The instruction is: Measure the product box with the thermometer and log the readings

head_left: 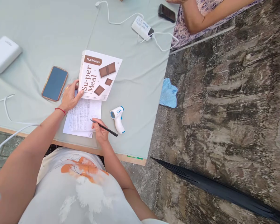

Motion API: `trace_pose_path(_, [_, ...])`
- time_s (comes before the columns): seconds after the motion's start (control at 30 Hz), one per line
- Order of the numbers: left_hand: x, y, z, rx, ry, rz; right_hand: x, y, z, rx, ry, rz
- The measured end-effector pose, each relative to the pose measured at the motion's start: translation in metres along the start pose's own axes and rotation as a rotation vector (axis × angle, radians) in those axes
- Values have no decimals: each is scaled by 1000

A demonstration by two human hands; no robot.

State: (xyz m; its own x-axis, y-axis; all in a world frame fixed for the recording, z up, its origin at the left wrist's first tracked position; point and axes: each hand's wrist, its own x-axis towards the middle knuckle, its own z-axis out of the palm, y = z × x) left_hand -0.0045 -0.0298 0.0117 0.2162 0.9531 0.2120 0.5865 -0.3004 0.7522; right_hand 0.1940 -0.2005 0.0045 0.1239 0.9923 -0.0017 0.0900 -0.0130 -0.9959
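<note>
My left hand (72, 95) grips the lower left edge of a white box (102, 75) printed "NutriMotion Su-per Meal", thumb on its front and fingers along its side. Under the box's lower end lie sheets of paper (80, 116) covered in small rows of writing. With fingers closed, my right hand (100, 130) holds a black pen (104, 127) over the right edge of the sheets; whether its tip touches the paper I cannot tell. Just right of that hand, a white and blue infrared thermometer (117, 119) lies on its side.
A phone (55, 83) lies left of the box. White power banks (4, 54) with cables rest on the cloth-covered table (135, 130). Another person's arm (196, 18) is at the upper right, by a dark phone (167, 13). Blue cloth (168, 93) hangs beside the table's right edge.
</note>
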Motion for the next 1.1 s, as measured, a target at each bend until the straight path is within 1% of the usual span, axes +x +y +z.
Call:
trace_pose_path(0.1, [1, 1, 0, 0, -10, -14, 4, 7, 4, -71, 32, -12])
trace_pose_path(0.23, [1, 1, 0, -7, -12, 0, 7, 24, 10, -154, 172, 22])
trace_pose_path(0.3, [0, 0, 0, -7, -15, 8, 6, 30, 12, -154, 209, 33])
trace_pose_path(0.37, [0, 0, 0, -7, -18, 6, 4, 31, 12, -168, 196, 25])
trace_pose_path(0.47, [0, 1, 1, -16, -24, 3, 3, 29, 9, -230, 125, 3])
trace_pose_path(0.6, [0, 1, 2, -16, -18, 3, 4, 27, 7, -277, 52, 15])
trace_pose_path(0.87, [0, 1, 2, -31, 1, 8, 3, 31, 6, -279, 40, 54])
trace_pose_path(1.1, [0, 5, 0, -18, -10, 6, 3, 27, 7, -325, 35, 20])
